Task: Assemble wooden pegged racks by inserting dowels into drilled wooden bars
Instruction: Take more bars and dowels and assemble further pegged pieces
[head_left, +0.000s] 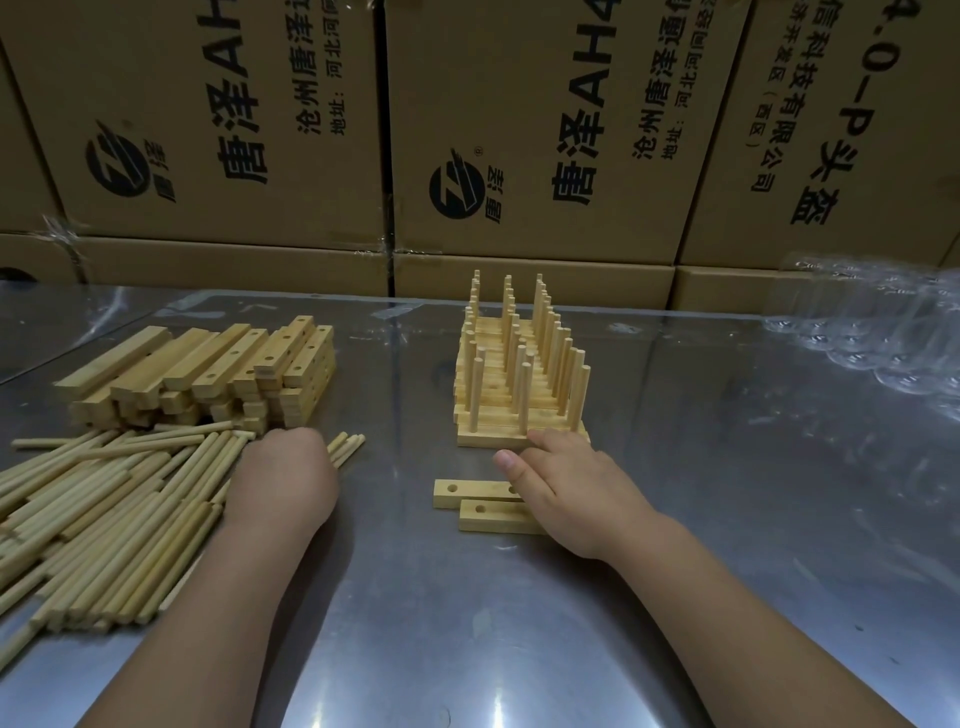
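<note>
Dowels (104, 519): loose heap, far left of surface (467, 623). Drilled bars (208, 374): stacked behind the heap. Left hand (283, 483): on the heap's right edge, grip hidden, cannot tell. Finished racks (519, 395): centre. Blank bars (483, 506): two, just before the racks, partly under right hand (571, 493), grip spread, touching the front rack's base. Advice: take one dowel, enter it square to the hole

Pale dowels (104, 519) heaped left, drilled bars (208, 374) stacked behind; finished pegged racks (519, 384) stand stacked centre.
</note>
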